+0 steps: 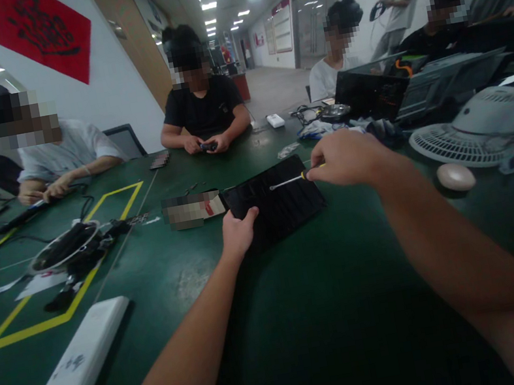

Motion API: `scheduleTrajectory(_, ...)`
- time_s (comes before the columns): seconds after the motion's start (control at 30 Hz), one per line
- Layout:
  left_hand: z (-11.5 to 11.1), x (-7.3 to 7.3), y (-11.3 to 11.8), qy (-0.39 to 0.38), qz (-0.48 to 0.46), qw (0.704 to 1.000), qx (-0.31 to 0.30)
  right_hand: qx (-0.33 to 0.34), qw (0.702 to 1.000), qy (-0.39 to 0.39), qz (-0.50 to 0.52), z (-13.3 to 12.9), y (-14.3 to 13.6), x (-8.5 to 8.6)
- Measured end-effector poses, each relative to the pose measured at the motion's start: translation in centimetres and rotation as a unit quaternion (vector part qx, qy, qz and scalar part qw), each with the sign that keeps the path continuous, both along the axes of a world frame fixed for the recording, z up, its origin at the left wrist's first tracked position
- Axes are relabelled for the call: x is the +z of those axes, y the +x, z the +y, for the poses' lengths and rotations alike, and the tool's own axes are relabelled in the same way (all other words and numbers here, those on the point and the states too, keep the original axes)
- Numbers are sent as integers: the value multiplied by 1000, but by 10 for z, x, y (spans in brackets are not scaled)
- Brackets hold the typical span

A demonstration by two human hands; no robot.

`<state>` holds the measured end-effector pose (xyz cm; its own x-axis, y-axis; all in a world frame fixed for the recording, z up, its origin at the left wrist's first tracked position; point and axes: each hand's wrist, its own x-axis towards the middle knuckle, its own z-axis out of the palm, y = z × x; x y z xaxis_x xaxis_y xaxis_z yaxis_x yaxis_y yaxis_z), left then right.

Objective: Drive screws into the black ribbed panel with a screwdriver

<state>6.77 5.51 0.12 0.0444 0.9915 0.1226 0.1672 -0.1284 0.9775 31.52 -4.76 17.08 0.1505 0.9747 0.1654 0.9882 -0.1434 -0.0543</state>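
"Where's the black panel (284,206)?"
"Mid-scene, over the green table (330,325). The left hand (238,232) clamps its left edge, thumb on top."
"And the right hand (343,157)?"
"Fingers closed round the handle of a screwdriver (289,181); its shaft points left across the panel. I can't tell whether the tip touches."
"What's around them?"
"A small box (210,206) just left, a white fan (487,118) far right, a white device (78,363) near left."
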Motion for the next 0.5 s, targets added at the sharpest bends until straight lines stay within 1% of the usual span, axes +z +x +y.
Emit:
scheduleTrajectory(0.17, -1, 1, 1, 10, 10, 1000, 0, -5, 999, -47, -7, 2, 1, 0)
scheduleTrajectory(0.33, -1, 1, 2, 2, 12, 1000, 15, 28, 997, -75, 8, -1, -3, 2)
scheduleTrajectory(0.43, -1, 2, 2, -1, 10, 1000, 22, 32, 996, -78, 9, -3, -7, 1)
scheduleTrajectory(0.5, -2, 4, 3, -3, 12, 1000, 21, 27, 998, -63, 11, -3, -10, 0)
